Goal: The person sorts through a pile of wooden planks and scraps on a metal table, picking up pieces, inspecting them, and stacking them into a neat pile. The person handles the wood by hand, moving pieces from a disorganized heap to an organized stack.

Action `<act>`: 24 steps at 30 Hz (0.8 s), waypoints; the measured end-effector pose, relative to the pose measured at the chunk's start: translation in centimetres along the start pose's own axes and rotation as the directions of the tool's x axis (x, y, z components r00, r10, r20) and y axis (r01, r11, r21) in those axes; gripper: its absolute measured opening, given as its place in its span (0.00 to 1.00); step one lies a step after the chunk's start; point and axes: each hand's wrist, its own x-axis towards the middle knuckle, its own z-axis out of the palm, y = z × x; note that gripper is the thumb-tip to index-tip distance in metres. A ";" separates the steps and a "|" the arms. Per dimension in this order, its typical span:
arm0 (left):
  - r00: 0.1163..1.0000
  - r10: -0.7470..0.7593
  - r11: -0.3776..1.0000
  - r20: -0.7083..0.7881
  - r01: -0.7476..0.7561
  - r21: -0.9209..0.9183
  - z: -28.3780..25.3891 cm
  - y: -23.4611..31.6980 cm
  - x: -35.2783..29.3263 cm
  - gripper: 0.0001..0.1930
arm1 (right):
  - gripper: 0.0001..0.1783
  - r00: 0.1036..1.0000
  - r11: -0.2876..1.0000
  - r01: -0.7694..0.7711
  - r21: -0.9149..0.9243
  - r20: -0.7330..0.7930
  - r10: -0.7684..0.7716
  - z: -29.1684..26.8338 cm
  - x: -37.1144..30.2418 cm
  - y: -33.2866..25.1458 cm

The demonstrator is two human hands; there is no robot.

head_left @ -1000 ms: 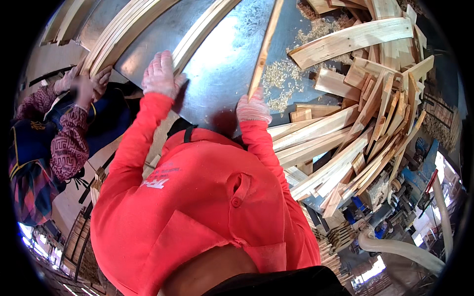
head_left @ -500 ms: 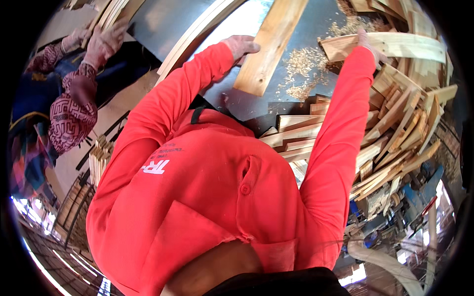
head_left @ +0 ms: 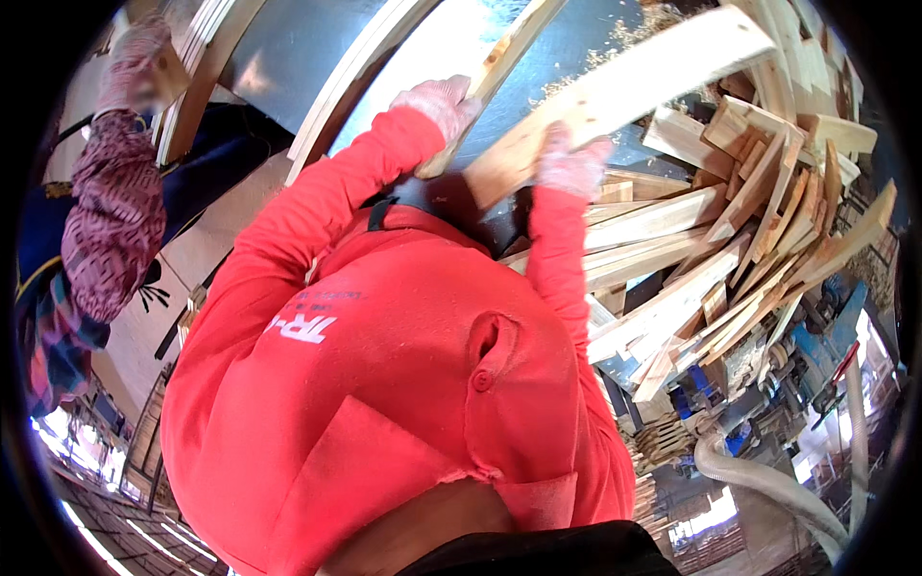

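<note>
My left hand (head_left: 442, 106), in a pale glove, is closed round the near part of a wooden board (head_left: 509, 56). That board now shows its narrow side and slants away over the metal tabletop (head_left: 423, 69). Closer to me on the right, my gloved right hand (head_left: 571, 161) grips a second, wider wooden board (head_left: 629, 82) near its near end. This board lies aslant, its far end reaching up to the right, a little blurred. The fingers under it are partly hidden.
A heap of loose wooden boards (head_left: 672, 226) lies at my right. Wood shavings (head_left: 615, 43) are scattered on the tabletop behind the wide board. Long stacked strips (head_left: 360, 72) stand to my left. Beyond them, a co-worker's gloved hand (head_left: 134, 62) holds a wood piece.
My right hand has drawn its board from the right pile toward the middle, nearer my left hand. The left board has turned from its flat face onto its edge. The co-worker's hand has shifted.
</note>
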 end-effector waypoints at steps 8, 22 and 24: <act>0.965 -0.079 0.997 0.249 0.070 0.045 0.1 4.1 -2.6 0.47 | 0.17 0.627 0.827 0.128 0.548 0.601 -0.495 4.1 0.8 4.1; 0.967 0.249 0.600 -0.061 -0.203 -0.774 -12.5 -2.9 -0.2 0.30 | 0.24 0.932 0.811 -0.101 0.576 0.340 -0.125 -3.6 -2.6 6.0; 0.989 0.125 0.567 -0.078 -0.136 -0.812 -15.4 -2.5 0.0 0.28 | 0.23 0.934 0.805 -0.088 0.586 0.329 -0.137 -3.0 -2.5 5.0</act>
